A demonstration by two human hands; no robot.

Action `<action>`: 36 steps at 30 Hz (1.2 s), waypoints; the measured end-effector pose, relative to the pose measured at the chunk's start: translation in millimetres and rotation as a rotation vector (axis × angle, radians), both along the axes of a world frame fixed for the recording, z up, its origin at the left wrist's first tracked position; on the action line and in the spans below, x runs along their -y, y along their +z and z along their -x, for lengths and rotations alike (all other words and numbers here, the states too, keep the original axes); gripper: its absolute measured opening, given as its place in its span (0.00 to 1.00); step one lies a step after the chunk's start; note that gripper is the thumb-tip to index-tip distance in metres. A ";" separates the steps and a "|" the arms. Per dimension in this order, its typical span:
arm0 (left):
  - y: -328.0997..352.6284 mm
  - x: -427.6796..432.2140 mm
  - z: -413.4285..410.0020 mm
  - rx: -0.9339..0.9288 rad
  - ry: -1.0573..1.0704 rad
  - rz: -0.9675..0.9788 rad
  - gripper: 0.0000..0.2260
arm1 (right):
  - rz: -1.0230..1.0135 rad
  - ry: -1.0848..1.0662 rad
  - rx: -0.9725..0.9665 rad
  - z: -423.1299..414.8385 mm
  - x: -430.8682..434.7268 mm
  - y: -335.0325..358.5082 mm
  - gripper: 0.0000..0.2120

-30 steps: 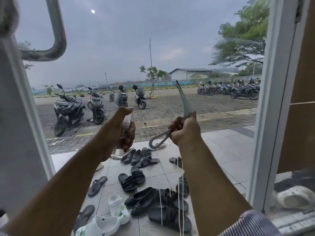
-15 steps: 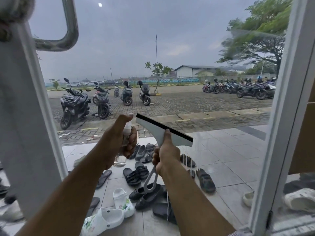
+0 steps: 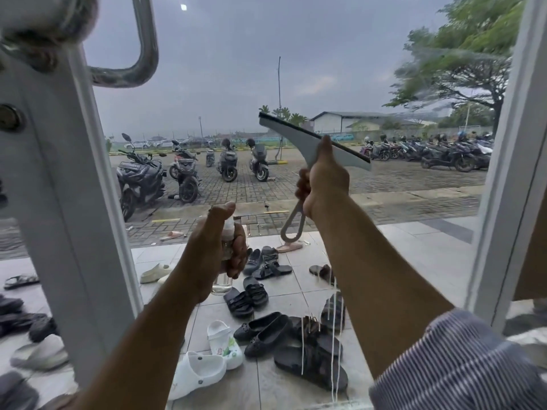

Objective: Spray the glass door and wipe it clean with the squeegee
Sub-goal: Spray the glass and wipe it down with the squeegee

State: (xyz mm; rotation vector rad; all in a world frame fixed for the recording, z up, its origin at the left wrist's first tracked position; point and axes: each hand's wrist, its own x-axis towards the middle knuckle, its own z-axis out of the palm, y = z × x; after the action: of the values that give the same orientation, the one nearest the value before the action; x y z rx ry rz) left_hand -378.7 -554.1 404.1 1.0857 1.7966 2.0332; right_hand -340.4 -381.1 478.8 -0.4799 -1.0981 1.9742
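The glass door [image 3: 225, 69] fills the view, with white drips running down its lower middle. My left hand [image 3: 216, 250] grips a small clear spray bottle [image 3: 224, 276] at centre, thumb up on its top. My right hand [image 3: 322, 182] grips the handle of a pale grey squeegee [image 3: 299, 137], held up before the glass. Its black rubber blade tilts down to the right. Whether the blade touches the glass I cannot tell.
A white door frame [image 3: 59, 202] with a curved metal handle [image 3: 142, 54] stands at left, and another white frame [image 3: 509, 173] at right. Beyond the glass lie several sandals [image 3: 254, 291] on tiles, and parked motorbikes [image 3: 139, 179].
My right hand has turned the squeegee blade-up and raised it up and right along the glass. My left hand with the bottle has stayed about where it was.
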 end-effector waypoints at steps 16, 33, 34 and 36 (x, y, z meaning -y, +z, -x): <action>-59.3 14.0 11.9 0.053 0.019 -0.143 0.25 | -0.160 -0.078 0.245 48.2 21.7 -129.7 0.32; -78.8 20.2 0.7 0.077 -0.004 -0.158 0.25 | -0.241 0.084 -0.098 47.5 43.5 0.5 0.23; -79.2 20.6 1.8 0.079 -0.005 -0.156 0.25 | -0.241 0.078 -0.087 52.0 48.5 8.2 0.24; -79.2 21.0 3.4 0.089 -0.003 -0.156 0.25 | -0.250 0.062 -0.040 63.9 56.9 12.2 0.26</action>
State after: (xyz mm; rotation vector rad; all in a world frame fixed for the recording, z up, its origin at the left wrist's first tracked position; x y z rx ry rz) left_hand -382.1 -575.1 324.9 1.0198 1.6161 2.2139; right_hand -404.2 -438.0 491.1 -0.2745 -1.3263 1.8582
